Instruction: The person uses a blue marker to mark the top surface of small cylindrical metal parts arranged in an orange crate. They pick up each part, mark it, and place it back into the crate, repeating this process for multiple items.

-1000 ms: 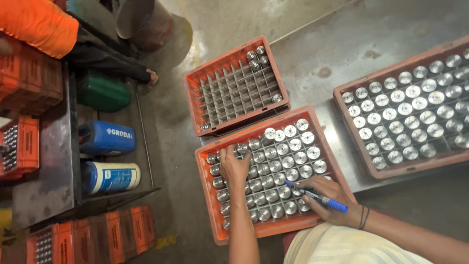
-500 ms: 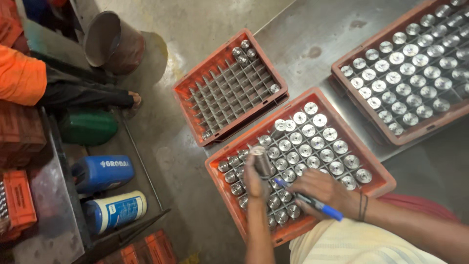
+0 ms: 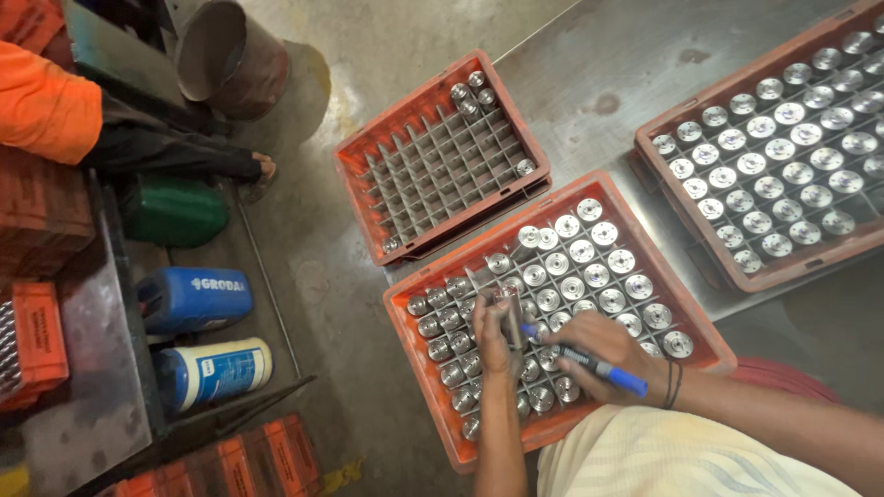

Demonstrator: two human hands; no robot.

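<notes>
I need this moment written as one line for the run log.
left hand: holds small shiny metal cylinder | right hand: holds blue marker pen | both over orange plastic divided crate of metal cylinders

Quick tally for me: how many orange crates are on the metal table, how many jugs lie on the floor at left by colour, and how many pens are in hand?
Orange crates on the table: 3 (nearly empty crate, crate under the hands, full crate)
Green jug: 1
Blue jug: 1
White jug: 1
Blue pen, in the right hand: 1
Total: 7
</notes>
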